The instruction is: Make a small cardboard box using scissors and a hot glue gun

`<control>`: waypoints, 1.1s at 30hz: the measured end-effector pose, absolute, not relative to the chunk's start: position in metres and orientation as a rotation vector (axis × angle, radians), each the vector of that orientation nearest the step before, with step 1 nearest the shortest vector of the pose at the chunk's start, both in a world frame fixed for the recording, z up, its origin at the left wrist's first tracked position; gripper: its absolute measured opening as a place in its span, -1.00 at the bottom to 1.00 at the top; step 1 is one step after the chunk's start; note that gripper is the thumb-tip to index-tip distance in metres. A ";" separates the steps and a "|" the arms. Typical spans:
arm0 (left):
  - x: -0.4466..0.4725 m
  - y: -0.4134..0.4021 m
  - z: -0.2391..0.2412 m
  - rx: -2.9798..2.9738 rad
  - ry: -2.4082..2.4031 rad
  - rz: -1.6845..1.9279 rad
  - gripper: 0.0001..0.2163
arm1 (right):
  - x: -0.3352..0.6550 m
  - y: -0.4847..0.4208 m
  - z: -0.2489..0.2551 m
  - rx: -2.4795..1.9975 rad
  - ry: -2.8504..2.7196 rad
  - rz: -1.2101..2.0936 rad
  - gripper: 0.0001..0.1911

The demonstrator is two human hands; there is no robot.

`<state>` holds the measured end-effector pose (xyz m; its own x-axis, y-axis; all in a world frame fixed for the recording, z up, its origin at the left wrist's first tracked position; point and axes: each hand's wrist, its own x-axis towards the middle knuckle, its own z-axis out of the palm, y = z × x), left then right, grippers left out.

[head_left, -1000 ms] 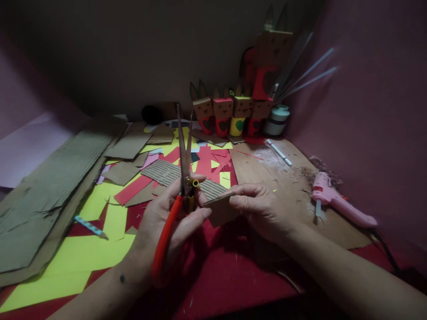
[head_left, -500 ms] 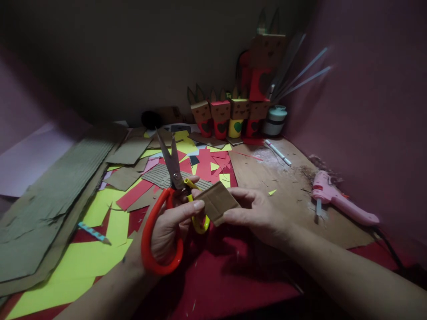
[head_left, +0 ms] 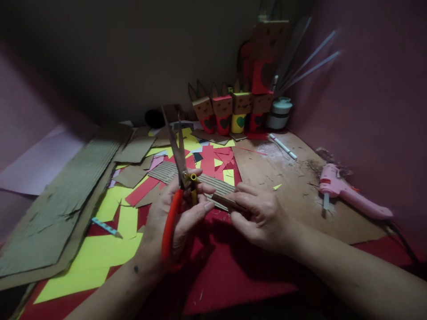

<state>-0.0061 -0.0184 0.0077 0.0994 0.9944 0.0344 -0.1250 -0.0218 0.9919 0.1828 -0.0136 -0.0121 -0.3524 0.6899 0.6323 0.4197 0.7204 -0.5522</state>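
Head view: scissors [head_left: 179,153] and cardboard piece [head_left: 225,201] held over a paper-strewn table [head_left: 233,280].
Left hand [head_left: 182,218] grips the red-handled scissors upright, blades slightly parted; right hand [head_left: 263,215] pinches the cardboard piece edge-on, just beside them.

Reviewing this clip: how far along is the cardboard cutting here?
Done: four decorated cardboard figures stand along the back wall. In hand: the left hand holds red-handled scissors, blades up and slightly apart; the right hand pinches a small cardboard piece beside them, not between the blades. Left: a corrugated strip lies loose behind the hands, and the pink glue gun lies untouched at the right.
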 end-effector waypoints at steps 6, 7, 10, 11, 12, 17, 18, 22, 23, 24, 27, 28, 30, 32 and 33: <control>-0.007 -0.021 0.005 1.201 0.920 1.125 -0.62 | 0.183 -0.014 -0.013 -0.813 -2.096 0.264 -0.77; -0.008 -0.021 0.005 1.207 0.920 1.115 -0.62 | 0.183 -0.013 -0.013 -0.801 -2.083 0.271 -0.76; -0.009 -0.021 0.006 1.215 0.932 1.100 -0.63 | 0.184 -0.012 -0.015 -0.748 -2.016 0.317 -0.73; -0.009 -0.021 0.007 1.211 0.926 1.102 -0.63 | 0.184 -0.011 -0.016 -0.730 -1.992 0.338 -0.73; -0.009 -0.022 0.007 1.201 0.919 1.102 -0.64 | 0.184 -0.011 -0.017 -0.715 -1.969 0.363 -0.73; -0.009 -0.023 0.008 1.164 0.872 1.103 -0.62 | 0.185 -0.012 -0.014 -0.691 -1.884 0.533 -0.72; -0.009 -0.023 0.007 1.160 0.863 1.104 -0.62 | 0.185 -0.012 -0.014 -0.688 -1.870 0.566 -0.73; -0.011 -0.021 0.005 1.180 0.870 1.107 -0.62 | 0.185 -0.011 -0.013 -0.680 -1.828 0.667 -0.80; -0.011 -0.021 0.005 1.185 0.872 1.108 -0.62 | 0.185 -0.010 -0.013 -0.673 -1.822 0.683 -0.81; -0.011 -0.020 0.005 1.185 0.866 1.108 -0.62 | 0.185 -0.010 -0.013 -0.660 -1.815 0.700 -0.80; -0.011 -0.019 0.004 1.162 0.827 1.105 -0.65 | 0.184 -0.010 -0.014 -0.622 -1.765 0.812 -0.76; -0.011 -0.019 0.003 1.158 0.815 1.096 -0.70 | 0.183 -0.010 -0.014 -0.612 -1.742 0.876 -0.74; -0.012 -0.018 -0.001 1.149 0.801 1.072 -0.84 | 0.182 -0.011 -0.014 -0.626 -1.688 1.022 -0.74; -0.012 -0.018 -0.007 1.134 0.790 1.047 -0.95 | 0.181 -0.012 -0.013 -0.687 -1.626 1.164 -0.79; -0.013 -0.018 -0.009 1.119 0.779 1.042 -0.96 | 0.180 -0.012 -0.013 -0.727 -1.584 1.236 -0.82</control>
